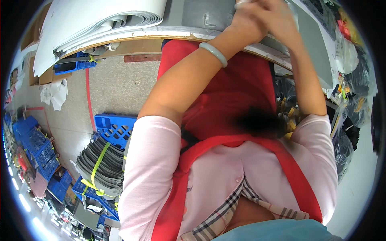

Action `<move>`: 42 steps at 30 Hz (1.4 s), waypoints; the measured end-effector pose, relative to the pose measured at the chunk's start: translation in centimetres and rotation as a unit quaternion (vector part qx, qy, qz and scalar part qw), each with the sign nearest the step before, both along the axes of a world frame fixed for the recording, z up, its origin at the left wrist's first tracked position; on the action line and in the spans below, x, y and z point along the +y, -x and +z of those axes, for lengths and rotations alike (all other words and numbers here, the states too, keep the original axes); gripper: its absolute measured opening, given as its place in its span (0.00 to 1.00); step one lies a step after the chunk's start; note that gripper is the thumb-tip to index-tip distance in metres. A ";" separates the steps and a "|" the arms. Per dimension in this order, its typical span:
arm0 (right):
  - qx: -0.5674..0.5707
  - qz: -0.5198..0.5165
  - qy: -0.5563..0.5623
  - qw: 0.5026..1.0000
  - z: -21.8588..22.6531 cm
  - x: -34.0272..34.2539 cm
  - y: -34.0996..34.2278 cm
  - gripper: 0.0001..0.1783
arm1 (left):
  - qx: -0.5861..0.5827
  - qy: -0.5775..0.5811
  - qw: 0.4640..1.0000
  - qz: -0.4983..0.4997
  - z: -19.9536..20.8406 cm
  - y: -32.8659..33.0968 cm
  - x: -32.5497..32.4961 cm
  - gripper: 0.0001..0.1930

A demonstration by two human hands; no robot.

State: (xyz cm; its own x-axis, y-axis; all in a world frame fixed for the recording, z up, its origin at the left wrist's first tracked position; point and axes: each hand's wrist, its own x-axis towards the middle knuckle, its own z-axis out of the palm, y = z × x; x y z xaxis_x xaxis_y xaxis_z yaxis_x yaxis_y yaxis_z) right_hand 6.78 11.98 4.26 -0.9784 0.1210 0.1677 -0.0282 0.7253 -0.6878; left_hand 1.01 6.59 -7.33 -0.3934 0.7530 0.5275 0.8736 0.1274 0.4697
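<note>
On the table [173,17], a dark grey sheet [207,14] lies beside the left hand [246,26], which the right hand [278,19] overlaps, both too blurred to tell open from closed, with curled white sheets [106,11] farther left.

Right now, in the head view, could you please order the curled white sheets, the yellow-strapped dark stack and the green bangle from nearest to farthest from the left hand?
1. Green bangle: worn below the left hand, on the same arm.
2. Curled white sheets: upper left of the view.
3. Yellow-strapped dark stack: lower left.
</note>
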 end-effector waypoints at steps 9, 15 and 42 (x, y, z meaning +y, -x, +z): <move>-0.031 -0.406 0.059 0.911 -8.6 20.8 -10.5 0.15 | 0.061 0.097 0.993 -0.001 2.0 -0.7 -0.7 0.17; -0.016 -0.308 0.339 0.889 -7.3 22.3 -12.0 0.15 | 0.036 -0.065 0.997 -0.032 2.0 0.0 -1.0 0.14; 0.162 -0.245 0.531 0.795 -10.1 17.7 -8.5 0.05 | 0.073 0.118 0.974 -0.179 6.4 1.3 -8.9 0.15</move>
